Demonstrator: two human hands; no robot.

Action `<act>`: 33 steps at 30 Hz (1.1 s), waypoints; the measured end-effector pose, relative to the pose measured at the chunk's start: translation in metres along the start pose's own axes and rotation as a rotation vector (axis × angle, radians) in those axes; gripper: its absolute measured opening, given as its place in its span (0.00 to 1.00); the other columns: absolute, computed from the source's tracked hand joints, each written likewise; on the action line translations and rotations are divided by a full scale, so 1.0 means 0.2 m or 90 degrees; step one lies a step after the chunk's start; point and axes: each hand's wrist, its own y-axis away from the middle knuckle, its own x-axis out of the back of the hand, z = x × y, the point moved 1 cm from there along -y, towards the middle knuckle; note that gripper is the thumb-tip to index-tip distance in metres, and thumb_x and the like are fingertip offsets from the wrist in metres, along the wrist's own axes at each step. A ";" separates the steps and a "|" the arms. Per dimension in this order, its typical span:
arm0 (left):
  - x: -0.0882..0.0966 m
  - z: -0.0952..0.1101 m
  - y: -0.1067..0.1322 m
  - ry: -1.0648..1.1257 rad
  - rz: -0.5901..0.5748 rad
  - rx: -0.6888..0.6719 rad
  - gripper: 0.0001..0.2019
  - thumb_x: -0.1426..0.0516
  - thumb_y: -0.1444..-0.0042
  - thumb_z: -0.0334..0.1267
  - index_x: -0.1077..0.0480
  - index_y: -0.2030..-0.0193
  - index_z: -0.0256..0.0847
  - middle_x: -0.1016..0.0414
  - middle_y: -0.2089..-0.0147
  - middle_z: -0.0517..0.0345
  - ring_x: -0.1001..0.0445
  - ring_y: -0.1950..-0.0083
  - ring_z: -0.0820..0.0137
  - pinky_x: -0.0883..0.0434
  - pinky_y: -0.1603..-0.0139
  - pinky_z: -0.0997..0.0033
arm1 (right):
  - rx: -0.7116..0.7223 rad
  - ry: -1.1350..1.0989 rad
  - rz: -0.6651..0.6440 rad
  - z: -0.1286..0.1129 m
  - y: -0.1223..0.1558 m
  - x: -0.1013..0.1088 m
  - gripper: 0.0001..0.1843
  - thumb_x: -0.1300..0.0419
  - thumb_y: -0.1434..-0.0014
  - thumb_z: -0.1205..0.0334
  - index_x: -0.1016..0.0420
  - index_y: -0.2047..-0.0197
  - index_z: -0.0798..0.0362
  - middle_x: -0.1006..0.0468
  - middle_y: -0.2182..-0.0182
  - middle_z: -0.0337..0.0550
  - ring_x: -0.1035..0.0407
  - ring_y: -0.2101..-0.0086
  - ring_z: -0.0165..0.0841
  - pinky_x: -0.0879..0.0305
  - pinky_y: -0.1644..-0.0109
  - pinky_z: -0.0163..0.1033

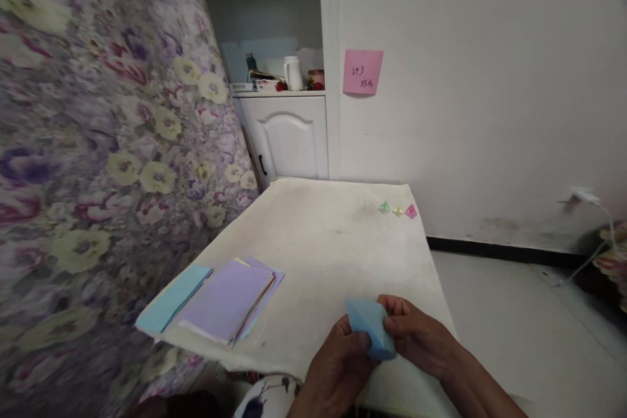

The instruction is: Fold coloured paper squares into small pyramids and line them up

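Observation:
A piece of light blue paper (368, 319), partly folded, is held up between my two hands over the near edge of the table. My left hand (343, 353) grips its lower left side, thumb on the front face. On the paper's right side, my right hand (411, 326) pinches the edge between thumb and fingers. Part of the paper curves near the bottom. Fingers behind the paper are hidden.
The cloth-covered table (313, 241) carries a stack of purple and other coloured paper (228, 297) and a blue paper stack (174, 297) at left. Small folded green (384, 208), yellow (398, 210) and pink (410, 211) papers lie far right. A floral curtain (122, 144) hangs left.

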 end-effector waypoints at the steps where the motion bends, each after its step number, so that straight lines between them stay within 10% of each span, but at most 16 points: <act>1: 0.00 0.00 0.00 -0.007 0.001 0.001 0.13 0.38 0.57 0.32 0.28 0.62 0.32 0.27 0.66 0.52 0.31 0.65 0.70 0.37 0.60 0.71 | -0.005 -0.006 -0.007 0.00 0.00 0.00 0.15 0.31 0.61 0.63 0.32 0.71 0.56 0.31 0.77 0.35 0.38 0.77 0.24 0.43 0.72 0.30; 33: 0.09 0.12 -0.02 -0.341 0.083 -0.038 0.25 0.35 0.61 0.36 0.30 0.52 0.35 0.24 0.61 0.49 0.29 0.63 0.66 0.36 0.60 0.69 | 0.013 0.272 0.073 -0.10 0.04 0.05 0.14 0.33 0.58 0.58 0.29 0.71 0.56 0.32 0.77 0.35 0.41 0.76 0.25 0.46 0.73 0.31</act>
